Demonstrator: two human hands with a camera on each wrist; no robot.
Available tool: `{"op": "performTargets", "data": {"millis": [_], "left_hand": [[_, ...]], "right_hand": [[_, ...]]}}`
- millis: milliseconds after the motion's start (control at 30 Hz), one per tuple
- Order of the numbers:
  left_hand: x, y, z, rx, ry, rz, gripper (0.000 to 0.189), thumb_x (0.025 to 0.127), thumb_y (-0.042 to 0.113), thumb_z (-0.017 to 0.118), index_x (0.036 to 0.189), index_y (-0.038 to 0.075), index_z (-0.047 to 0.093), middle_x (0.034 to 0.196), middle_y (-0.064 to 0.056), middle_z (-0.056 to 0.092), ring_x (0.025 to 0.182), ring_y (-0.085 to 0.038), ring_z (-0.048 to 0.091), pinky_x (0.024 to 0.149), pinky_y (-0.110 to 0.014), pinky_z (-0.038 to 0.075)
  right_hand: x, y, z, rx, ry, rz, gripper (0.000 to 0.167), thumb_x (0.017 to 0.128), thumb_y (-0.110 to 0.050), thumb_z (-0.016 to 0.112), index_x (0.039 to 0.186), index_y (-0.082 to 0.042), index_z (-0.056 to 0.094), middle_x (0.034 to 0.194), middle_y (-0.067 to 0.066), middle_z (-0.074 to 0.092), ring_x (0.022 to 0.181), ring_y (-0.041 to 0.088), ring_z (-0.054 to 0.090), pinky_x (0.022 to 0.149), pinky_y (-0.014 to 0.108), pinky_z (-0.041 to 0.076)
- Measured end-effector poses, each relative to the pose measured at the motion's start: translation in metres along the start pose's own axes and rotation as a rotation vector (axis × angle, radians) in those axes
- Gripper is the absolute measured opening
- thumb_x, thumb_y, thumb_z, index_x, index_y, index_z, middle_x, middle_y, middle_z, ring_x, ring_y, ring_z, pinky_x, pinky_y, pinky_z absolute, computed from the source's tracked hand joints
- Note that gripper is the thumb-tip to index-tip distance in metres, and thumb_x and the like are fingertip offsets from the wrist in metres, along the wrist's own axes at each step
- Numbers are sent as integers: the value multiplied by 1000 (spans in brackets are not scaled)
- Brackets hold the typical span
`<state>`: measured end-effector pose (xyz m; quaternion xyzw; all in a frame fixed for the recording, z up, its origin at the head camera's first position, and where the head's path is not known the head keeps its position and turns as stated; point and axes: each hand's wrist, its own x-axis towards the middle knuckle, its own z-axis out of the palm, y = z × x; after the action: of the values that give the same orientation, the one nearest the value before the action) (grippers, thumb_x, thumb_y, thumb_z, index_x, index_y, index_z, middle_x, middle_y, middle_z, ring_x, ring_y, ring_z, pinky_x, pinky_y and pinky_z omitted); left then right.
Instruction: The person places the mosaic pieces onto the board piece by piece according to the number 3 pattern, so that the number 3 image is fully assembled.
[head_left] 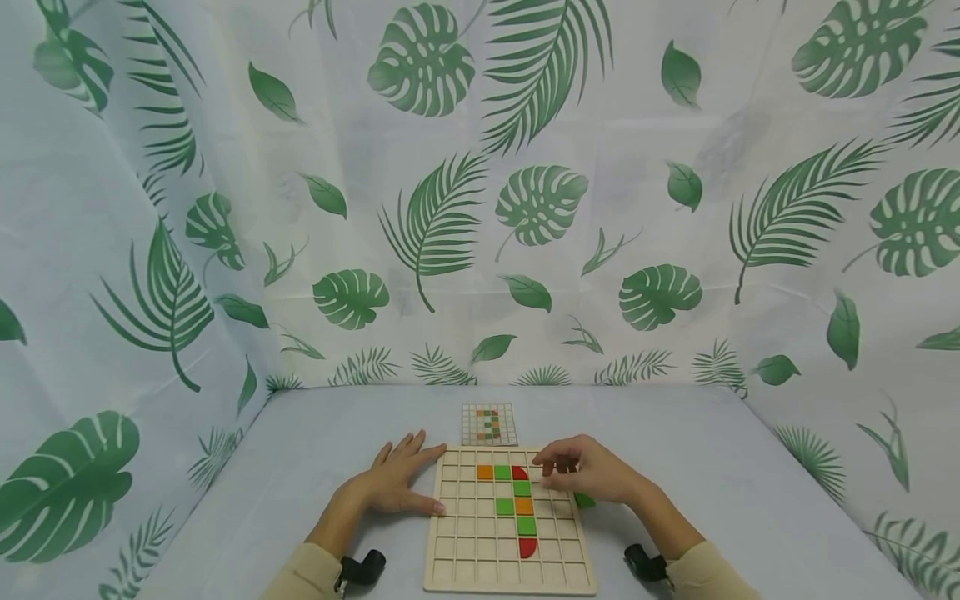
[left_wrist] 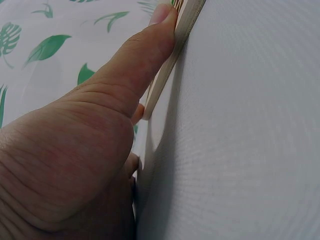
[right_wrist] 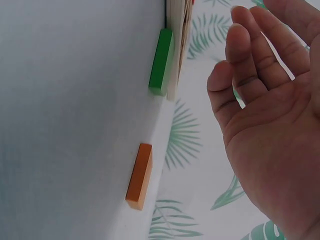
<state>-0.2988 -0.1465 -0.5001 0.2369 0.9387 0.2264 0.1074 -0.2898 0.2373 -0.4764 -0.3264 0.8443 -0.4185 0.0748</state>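
A wooden grid board [head_left: 457, 575] bears a pattern of orange, green and red tiles, with a quarter-round red tile [head_left: 528, 547] lowest. Along its left edge lies my left hand [head_left: 393, 479], fingers spread, the thumb [left_wrist: 150, 45] pressing on the rim. My right hand [head_left: 592, 471] hovers over the board's upper right part, fingers loosely bent and thumb apart from them, nothing visible between them. In the right wrist view a loose green block [right_wrist: 161, 62] lies against the board's side. An orange block [right_wrist: 140, 175] lies farther off on the table; the right arm hides it from the head view.
Behind the board lies a small pattern card [head_left: 489, 424] showing a gridded figure in similar colours. The table has a pale cloth [head_left: 337, 417]. Leaf-printed sheets [head_left: 465, 333] hang at the back and both sides. Each wrist wears a black camera mount [head_left: 363, 569].
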Motion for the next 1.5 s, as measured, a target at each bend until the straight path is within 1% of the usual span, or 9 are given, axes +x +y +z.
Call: {"op": "performTargets", "data": {"millis": [100,300,500,667,900,967,1133,1267,1500], "left_hand": [[1,1,0,1,0,-3,105,77,71,79,163,29,37,174,-20,13,162,-42,8,128,-68,4],[2,0,0,5,-4,-2,106,76,72,79,163,30,36,174,-19,13,162,-42,8,128,-68,3],[1,-2,2,3,-15,-10,106,76,75,78,163,31,36,175,-18,13,162,-41,7,128,-67,3],[0,-3,4,3,-10,-6,106,75,74,78,162,31,37,174,-19,14,162,-42,8,128,-68,3],[1,-4,5,-8,-5,10,105,76,74,78,162,31,37,174,-20,13,162,-43,7,128,-68,3],[1,-4,5,-8,-7,11,105,76,74,78,163,31,37,174,-20,13,162,-43,7,128,-68,3],[2,-5,4,-1,-5,5,105,76,74,78,163,31,37,174,-20,13,162,-43,8,128,-68,3],[2,-4,3,6,0,0,106,75,75,77,163,31,37,174,-21,13,162,-43,8,128,-68,3],[2,-3,1,7,0,-6,106,75,75,78,163,31,36,174,-20,13,162,-42,8,128,-67,3]], "right_hand": [[-2,2,-3,-4,5,17,29,94,-18,78,121,-9,76,96,0,74,75,11,58,64,23,51],[-7,4,-8,-34,21,62,29,93,-17,79,121,-8,76,97,0,72,78,12,58,65,23,49],[-11,8,-13,-33,23,61,29,94,-16,78,121,-6,75,98,2,73,75,10,58,62,22,49],[-13,12,-15,-36,18,45,28,94,-14,77,121,-5,75,98,6,75,72,8,57,61,22,49],[-16,17,-20,-66,18,58,28,92,-16,79,119,-7,76,96,-2,73,74,10,59,62,23,49],[-17,18,-21,-65,17,63,29,91,-17,79,118,-7,76,96,-2,73,75,11,60,63,24,50],[-18,20,-23,-43,6,75,28,90,-16,80,117,-8,77,96,3,74,77,14,61,65,25,50],[-19,20,-24,-24,-9,88,27,88,-15,81,113,-8,78,96,8,73,77,14,60,64,24,48],[-20,20,-26,-34,-26,103,25,86,-15,83,110,-9,79,96,10,75,77,11,59,64,25,48]]}}
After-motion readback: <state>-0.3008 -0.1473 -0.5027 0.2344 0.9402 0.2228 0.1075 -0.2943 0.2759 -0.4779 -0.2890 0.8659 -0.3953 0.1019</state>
